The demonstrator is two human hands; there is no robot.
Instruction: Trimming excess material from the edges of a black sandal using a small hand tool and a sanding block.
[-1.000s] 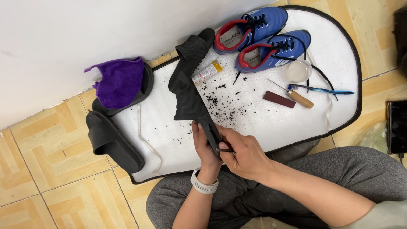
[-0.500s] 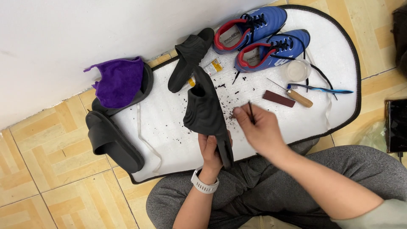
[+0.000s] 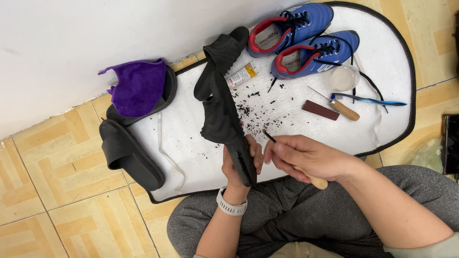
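My left hand [image 3: 237, 165] grips a black slide sandal [image 3: 223, 122] by its heel end, holding it on edge over the white mat [image 3: 191, 143]. My right hand [image 3: 306, 155] holds a wooden-handled awl [image 3: 313, 179]; its thin metal tip points up-left, just right of the sandal's sole. Black crumbs [image 3: 267, 107] are scattered on the mat beyond the hands. A second black sandal [image 3: 221, 55] lies behind the held one.
Two blue sports shoes [image 3: 306, 36] sit at the mat's far right, with a small clear cup [image 3: 344, 78], a blue toothbrush [image 3: 370, 100], a dark red block [image 3: 321, 110], another wooden-handled tool [image 3: 343, 109] and a small tube [image 3: 241, 75]. A purple cloth [image 3: 139, 86] lies on more black sandals [image 3: 129, 153] at left.
The sandal has been lifted and turned on edge in my left hand. My right hand pulled away from the sole, the awl tip now clear of it.
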